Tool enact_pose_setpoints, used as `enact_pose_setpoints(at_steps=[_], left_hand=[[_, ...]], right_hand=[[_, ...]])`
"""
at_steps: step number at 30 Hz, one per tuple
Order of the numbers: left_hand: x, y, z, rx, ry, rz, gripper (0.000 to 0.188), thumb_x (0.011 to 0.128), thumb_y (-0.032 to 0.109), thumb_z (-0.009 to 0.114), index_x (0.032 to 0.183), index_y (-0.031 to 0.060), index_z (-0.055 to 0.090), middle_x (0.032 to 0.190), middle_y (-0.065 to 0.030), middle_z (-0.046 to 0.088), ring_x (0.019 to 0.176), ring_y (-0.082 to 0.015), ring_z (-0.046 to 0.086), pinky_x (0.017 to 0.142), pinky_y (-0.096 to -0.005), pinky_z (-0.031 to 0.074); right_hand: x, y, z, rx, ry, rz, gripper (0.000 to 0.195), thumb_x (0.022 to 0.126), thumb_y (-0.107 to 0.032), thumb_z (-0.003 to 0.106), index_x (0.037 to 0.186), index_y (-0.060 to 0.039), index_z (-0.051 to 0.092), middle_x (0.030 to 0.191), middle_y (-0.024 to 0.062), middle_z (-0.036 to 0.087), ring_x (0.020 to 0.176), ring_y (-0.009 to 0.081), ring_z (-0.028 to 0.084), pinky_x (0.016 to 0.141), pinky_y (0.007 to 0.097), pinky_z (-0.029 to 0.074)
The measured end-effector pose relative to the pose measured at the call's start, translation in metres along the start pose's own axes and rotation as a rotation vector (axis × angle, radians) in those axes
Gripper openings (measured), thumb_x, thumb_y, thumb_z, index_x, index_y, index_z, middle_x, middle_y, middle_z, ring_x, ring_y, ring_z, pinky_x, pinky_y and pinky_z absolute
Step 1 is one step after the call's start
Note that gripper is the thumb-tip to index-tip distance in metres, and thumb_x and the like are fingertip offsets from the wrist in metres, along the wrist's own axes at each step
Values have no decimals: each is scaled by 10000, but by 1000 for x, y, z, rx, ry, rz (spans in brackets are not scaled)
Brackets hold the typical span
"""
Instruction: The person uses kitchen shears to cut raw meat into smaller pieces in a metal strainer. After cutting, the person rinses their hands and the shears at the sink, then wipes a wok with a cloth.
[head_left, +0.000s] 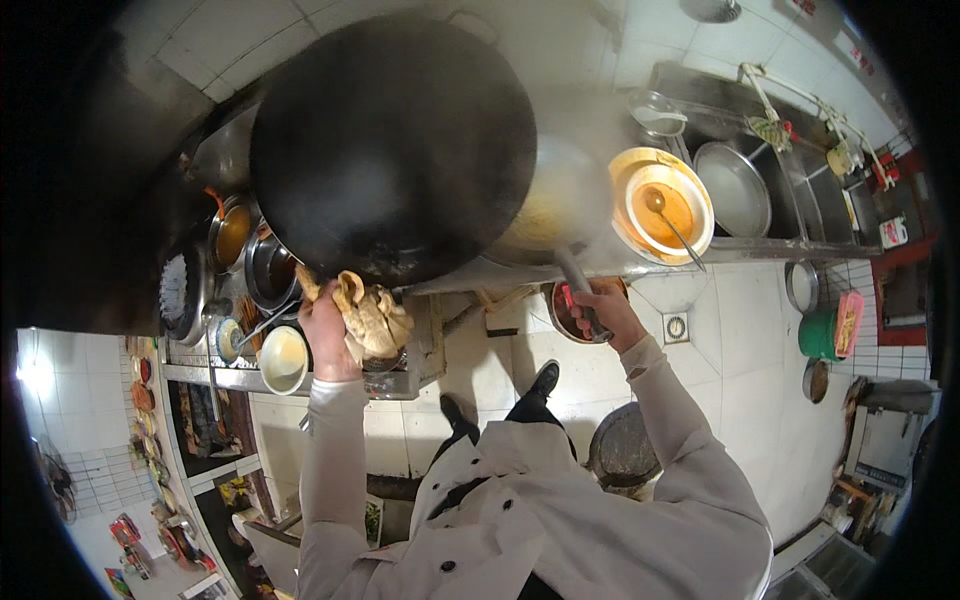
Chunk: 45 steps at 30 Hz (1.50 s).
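Observation:
A large black wok (390, 150) is raised and tilted in front of me, its dark interior facing the camera. My left hand (326, 326) grips its near left rim through a bunched, stained cloth (376, 322). My right hand (604, 307) is closed around the dark handle of a tool (574, 274), whose far end is lost in steam. Behind the steam, right of the wok, lies a round pan or pot with yellowish contents (538, 217), only partly visible. To its right stands a white bowl (709, 217) of orange sauce with a metal ladle (671, 229) in it.
At left are metal bowls of sauces (232, 236), a white bowl (283, 360) and a ladle. A steel sink (817, 187) with a round metal basin (731, 187) is at right. Below lie a container (559, 315), a dark round lidded bin or stool (624, 446) and a green tub (817, 335).

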<state>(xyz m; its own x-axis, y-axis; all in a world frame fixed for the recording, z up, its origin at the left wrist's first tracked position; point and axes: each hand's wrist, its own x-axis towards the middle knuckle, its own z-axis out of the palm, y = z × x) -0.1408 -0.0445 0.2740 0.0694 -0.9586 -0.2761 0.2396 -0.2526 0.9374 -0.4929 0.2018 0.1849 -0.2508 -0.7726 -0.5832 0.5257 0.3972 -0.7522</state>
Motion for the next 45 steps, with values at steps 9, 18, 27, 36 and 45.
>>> enact_pose_setpoints(at_steps=[9, 18, 27, 36, 45], left_hand=[[-14, 72, -224, -390, -378, -264, 300, 1142, 250, 484, 1289, 29, 623, 1240, -146, 686, 1085, -290, 715, 955, -419, 620], [46, 203, -527, -476, -92, -169, 303, 1150, 239, 434, 1177, 17, 638, 1119, -125, 677, 976, -231, 686, 847, -401, 624], [275, 277, -762, -561, -205, -127, 424, 1132, 401, 438, 1191, 45, 660, 1147, -166, 715, 996, -329, 697, 865, -473, 616], [473, 315, -944, -361, -220, -214, 426, 1148, 356, 410, 1214, 12, 652, 1165, -133, 719, 1021, -274, 708, 901, -428, 615], [695, 258, -1045, -192, -94, -305, 553, 1036, 530, 590, 1086, -11, 694, 1070, -175, 707, 924, -326, 719, 799, -450, 622]], right_hand=[[60, 66, 23, 300, 74, -18, 167, 1019, -169, 578, 1100, -25, 603, 843, 89, 680, 654, 205, 622, 568, 287, 505], [-30, 292, 121, 647, 269, -239, 229, 1011, -256, 523, 809, -148, 509, 704, 13, 481, 641, 233, 515, 576, 357, 464], [-12, 421, 682, -422, -94, -420, 96, 978, 24, 612, 1054, 17, 671, 811, 80, 700, 708, 142, 659, 669, 288, 568], [221, 598, 1133, 286, -576, 534, 243, 999, -235, 723, 976, -86, 532, 886, 10, 594, 845, 162, 634, 776, 383, 555], [178, 532, 1158, -325, 281, -8, 87, 940, -95, 711, 903, -17, 716, 638, 26, 597, 474, 123, 483, 447, 353, 361]])
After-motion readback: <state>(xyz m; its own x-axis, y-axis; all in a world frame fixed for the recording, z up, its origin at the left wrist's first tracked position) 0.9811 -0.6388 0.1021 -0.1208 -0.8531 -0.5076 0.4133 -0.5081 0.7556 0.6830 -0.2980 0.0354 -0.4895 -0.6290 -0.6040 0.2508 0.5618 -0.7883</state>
